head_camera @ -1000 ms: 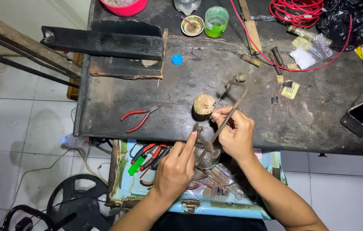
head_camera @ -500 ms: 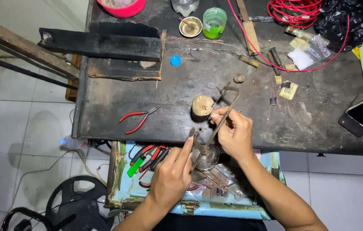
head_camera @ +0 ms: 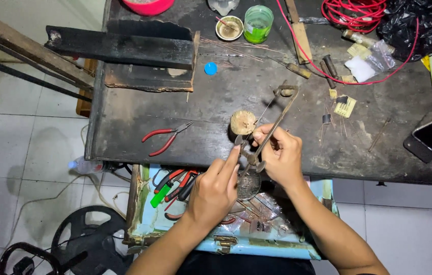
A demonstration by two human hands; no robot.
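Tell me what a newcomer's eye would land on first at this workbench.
At the near edge of the dark, scuffed workbench, the right hand grips a thin metal frame tool while the left hand pinches its lower end. A round wooden block sits just beyond them, with red-handled pliers lying to the left. At the far right corner, a coil of red wire stands out.

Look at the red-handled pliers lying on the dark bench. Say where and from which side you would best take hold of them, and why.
Grip the pliers by the two red handles, coming from the left, near edge of the bench. The handles splay open toward that edge and lie flat with bare bench around them, while the thin metal nose points right toward the round block and the hands, so it likely offers less to hold.
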